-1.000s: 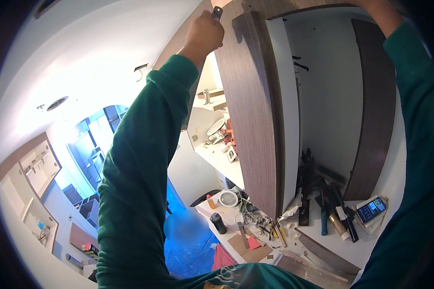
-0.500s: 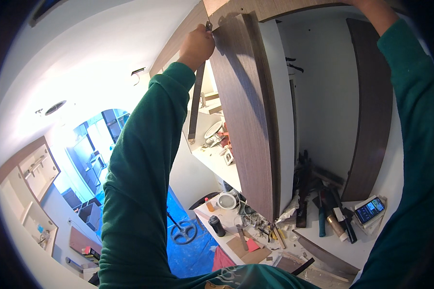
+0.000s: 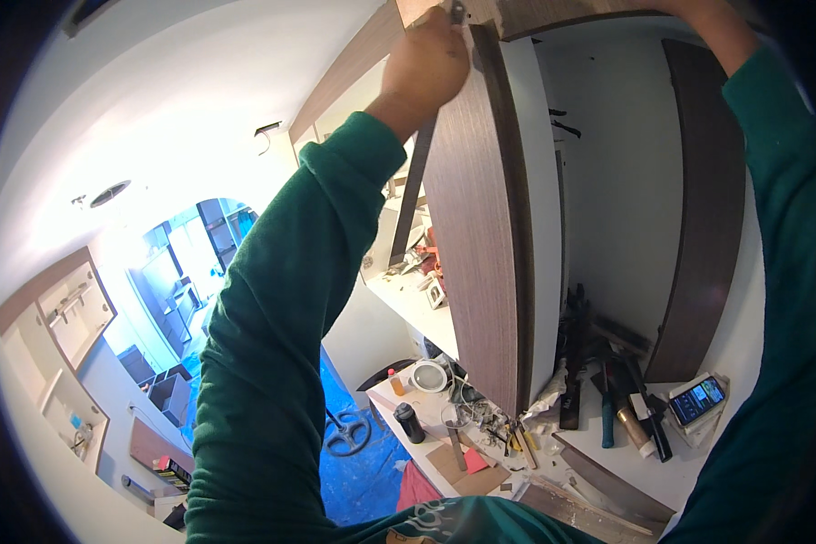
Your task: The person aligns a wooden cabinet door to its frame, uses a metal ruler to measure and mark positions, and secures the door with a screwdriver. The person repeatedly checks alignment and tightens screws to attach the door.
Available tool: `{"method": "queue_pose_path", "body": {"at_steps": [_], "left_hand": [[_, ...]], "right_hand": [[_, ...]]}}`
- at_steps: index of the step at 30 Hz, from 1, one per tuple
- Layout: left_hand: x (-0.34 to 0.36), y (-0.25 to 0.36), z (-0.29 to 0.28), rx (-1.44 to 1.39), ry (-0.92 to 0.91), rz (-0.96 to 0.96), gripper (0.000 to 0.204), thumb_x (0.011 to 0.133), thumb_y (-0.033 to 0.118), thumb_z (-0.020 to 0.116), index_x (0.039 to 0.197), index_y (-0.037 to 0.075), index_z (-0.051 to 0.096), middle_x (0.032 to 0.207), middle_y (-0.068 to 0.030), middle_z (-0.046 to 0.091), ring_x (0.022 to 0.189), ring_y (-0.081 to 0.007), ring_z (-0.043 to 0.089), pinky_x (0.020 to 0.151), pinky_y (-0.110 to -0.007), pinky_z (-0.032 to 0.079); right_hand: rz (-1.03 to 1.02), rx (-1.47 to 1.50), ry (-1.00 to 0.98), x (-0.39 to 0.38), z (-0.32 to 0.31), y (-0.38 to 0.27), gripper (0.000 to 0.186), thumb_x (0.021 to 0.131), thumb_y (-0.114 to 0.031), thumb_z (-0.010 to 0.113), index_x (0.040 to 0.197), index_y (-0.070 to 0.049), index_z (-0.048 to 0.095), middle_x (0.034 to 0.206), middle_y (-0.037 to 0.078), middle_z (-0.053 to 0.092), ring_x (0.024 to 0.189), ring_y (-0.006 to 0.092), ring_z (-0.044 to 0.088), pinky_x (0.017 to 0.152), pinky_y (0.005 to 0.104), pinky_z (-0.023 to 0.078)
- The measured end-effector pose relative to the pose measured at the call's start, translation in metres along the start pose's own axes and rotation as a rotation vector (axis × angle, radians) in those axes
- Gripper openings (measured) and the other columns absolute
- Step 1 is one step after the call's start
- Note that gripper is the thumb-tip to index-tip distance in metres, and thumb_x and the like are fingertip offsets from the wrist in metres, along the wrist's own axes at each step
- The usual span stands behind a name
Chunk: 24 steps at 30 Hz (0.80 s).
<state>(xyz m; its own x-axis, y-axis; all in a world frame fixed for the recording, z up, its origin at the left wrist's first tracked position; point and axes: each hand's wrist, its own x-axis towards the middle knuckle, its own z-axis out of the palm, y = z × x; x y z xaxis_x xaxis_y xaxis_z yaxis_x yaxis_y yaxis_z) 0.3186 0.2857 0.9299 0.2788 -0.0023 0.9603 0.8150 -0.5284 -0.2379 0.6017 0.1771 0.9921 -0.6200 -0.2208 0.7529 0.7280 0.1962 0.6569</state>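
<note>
My left hand is raised at the top middle, closed around the upper end of a long dark flat strip. A small metallic end shows above its fingers. The strip hangs down beside a tall brown wood-grain panel, and my fist is by that panel's top. Along the upper edge runs a wood-grain crosspiece. Up at the top right, my right hand reaches toward that crosspiece. Its fingers are cut off by the picture's edge, so their grip is hidden.
Below stands a cluttered white worktop with a black bottle, a round white lamp fitting and wood scraps. Hand tools and a phone lie at the right. Another dark panel leans in the recess.
My left hand has moved right and slightly up, carrying the strip closer to the tall panel. The view has shifted slightly. My right hand stays near the top right.
</note>
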Motion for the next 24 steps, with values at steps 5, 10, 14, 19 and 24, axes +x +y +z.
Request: {"method": "queue_pose_path", "body": {"at_steps": [5,10,14,19,24], "left_hand": [[-0.005,-0.040,-0.005,0.087,-0.094,-0.188,0.025,0.101,0.022,0.048,0.104,-0.002,0.054,0.093,-0.0343,0.068,0.089,-0.0531,0.066,0.081,-0.057,0.054],[-0.012,-0.092,0.007,0.104,-0.136,-0.326,0.026,0.102,0.021,0.047,0.104,-0.003,0.055,0.092,-0.0347,0.068,0.090,-0.0535,0.066,0.081,-0.057,0.054],[-0.009,-0.084,0.012,0.019,-0.184,-0.376,0.027,0.101,0.022,0.048,0.106,-0.003,0.055,0.093,-0.0337,0.068,0.091,-0.0536,0.066,0.082,-0.057,0.054],[-0.003,-0.047,0.010,-0.090,-0.110,-0.185,0.026,0.101,0.024,0.050,0.105,0.000,0.056,0.092,-0.0315,0.069,0.089,-0.0545,0.065,0.081,-0.059,0.052],[-0.001,0.006,-0.007,-0.052,-0.149,-0.063,0.026,0.101,0.024,0.050,0.105,-0.001,0.055,0.088,-0.0324,0.069,0.087,-0.0542,0.066,0.081,-0.059,0.053]], "right_hand": [[0.014,0.025,0.000,-0.001,-0.002,-0.002,0.038,0.090,-0.030,0.069,0.072,0.002,0.061,0.079,0.019,0.058,0.078,0.0368,0.058,0.072,0.0466,0.046],[0.045,0.035,0.005,0.001,0.000,-0.005,0.038,0.091,-0.031,0.069,0.072,0.002,0.063,0.078,0.020,0.059,0.078,0.0365,0.059,0.071,0.0466,0.046],[0.047,0.021,0.004,0.000,-0.001,-0.004,0.039,0.091,-0.031,0.069,0.072,0.002,0.063,0.076,0.019,0.058,0.078,0.0361,0.059,0.071,0.0468,0.046],[0.066,0.020,-0.001,0.002,-0.002,-0.014,0.038,0.090,-0.031,0.069,0.072,0.002,0.064,0.076,0.019,0.058,0.078,0.0360,0.059,0.072,0.0472,0.046],[-0.006,-0.035,0.000,-0.002,-0.006,-0.003,0.037,0.090,-0.031,0.069,0.073,0.001,0.064,0.078,0.019,0.058,0.078,0.0362,0.059,0.072,0.0475,0.046]]}}
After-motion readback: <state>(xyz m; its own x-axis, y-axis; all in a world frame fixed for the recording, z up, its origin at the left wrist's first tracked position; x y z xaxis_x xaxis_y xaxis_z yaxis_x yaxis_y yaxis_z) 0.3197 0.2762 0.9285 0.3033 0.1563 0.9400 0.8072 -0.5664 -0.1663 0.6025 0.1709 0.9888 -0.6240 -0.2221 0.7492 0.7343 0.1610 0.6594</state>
